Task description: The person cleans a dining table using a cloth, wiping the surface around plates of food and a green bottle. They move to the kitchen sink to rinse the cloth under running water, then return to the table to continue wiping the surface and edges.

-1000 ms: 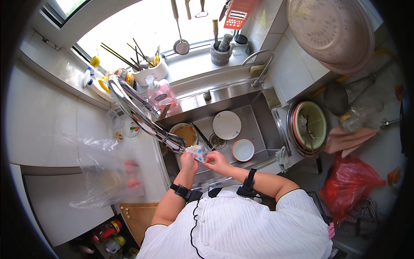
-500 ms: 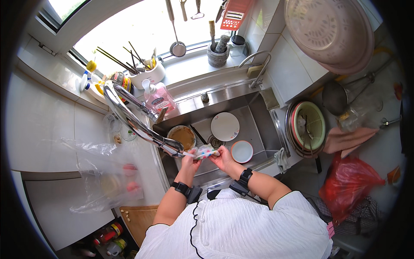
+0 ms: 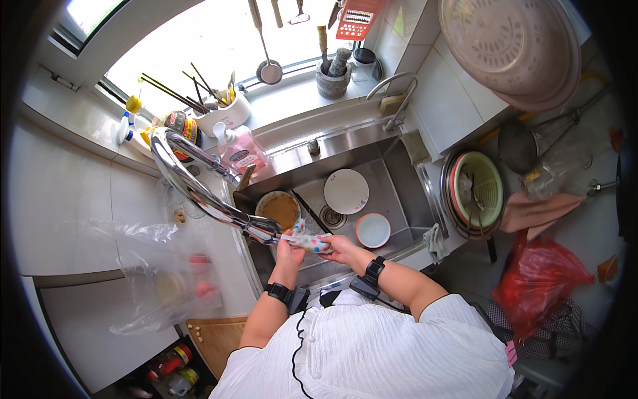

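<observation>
Over the front left of the sink (image 3: 392, 171), both my hands hold a white cloth (image 3: 310, 245) with coloured dots, just by the end of the faucet (image 3: 219, 211). My left hand (image 3: 287, 251) is closed on the cloth's left end, right beside the spout. At its other end, my right hand (image 3: 340, 248) grips it with bent fingers. Behind the cloth sits a bowl of brown liquid (image 3: 279, 210), with a dark, thin stick-like utensil (image 3: 310, 211) lying next to it. A white plate (image 3: 346, 191) and a small orange-rimmed bowl (image 3: 373, 230) rest in the sink's middle.
A pink soap bottle (image 3: 242, 151) stands behind the faucet. Stacked basins with a green colander (image 3: 490, 189) are right of the sink, near a red plastic bag (image 3: 531, 279). A clear plastic bag (image 3: 156, 272) lies on the left counter, and a cutting board (image 3: 216, 342) is lower left.
The cloth, a narrow strip stretched between my hands before, is now bunched and fuller, with a part sticking up behind. My hands stay near the spout; the view has shifted slightly.
</observation>
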Motion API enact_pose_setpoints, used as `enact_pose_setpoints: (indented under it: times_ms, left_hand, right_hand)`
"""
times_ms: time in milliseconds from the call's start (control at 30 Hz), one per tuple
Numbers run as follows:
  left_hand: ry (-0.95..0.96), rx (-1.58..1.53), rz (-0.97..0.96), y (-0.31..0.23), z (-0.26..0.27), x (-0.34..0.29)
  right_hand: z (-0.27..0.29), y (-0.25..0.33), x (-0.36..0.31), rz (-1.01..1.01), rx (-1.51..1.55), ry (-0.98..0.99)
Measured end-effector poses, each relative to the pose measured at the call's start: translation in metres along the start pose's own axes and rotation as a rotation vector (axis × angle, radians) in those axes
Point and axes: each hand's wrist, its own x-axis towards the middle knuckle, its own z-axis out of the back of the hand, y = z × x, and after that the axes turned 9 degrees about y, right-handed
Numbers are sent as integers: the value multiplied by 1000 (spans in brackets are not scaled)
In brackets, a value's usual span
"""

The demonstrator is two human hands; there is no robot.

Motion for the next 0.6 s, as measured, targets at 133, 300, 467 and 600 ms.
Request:
enact_pose_setpoints:
  times_ms: [133,300,467,600]
  left_hand:
    - [-215,50,99,-5,-13,-5]
    - [-47,201,100,-5,0,-8]
    - [-45,301,-58,-1,-4,-12]
    - [-66,203,-141,0,-6,-7]
  right_hand:
    - [6,-7,19,44,-63,-77]
    - [5,-22,36,136,31,-205]
    - [8,-18,27,163,159,-203]
    - [-14,-12,9,244,-27,-114]
